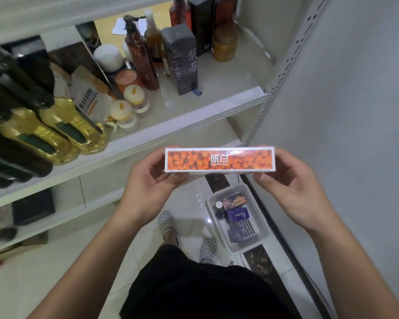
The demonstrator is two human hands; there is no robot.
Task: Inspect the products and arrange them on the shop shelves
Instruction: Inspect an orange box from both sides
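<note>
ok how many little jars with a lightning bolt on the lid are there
2, both on the shelf right of the oil bottles: the front jar near the edge, the back jar just behind it. Others may be hidden.

Small print on the orange box (219,160) is unreadable.

Long box (219,160): orange fruit print, white border, white lettering at ctr. Oil bottles (74,130): golden yellow, dk green labels. Tall box (182,58): dk grey, pale lettering. Jar (225,42): amber-gold. Shelf (171,120): white. Basket (251,241): pale grey, perforated grid. Small box (236,215) in basket: probably purple, view blurred. Shoes (167,223): white w/ dk dots. Shorts (194,291): black. Floor (55,284): white tiles.
</note>
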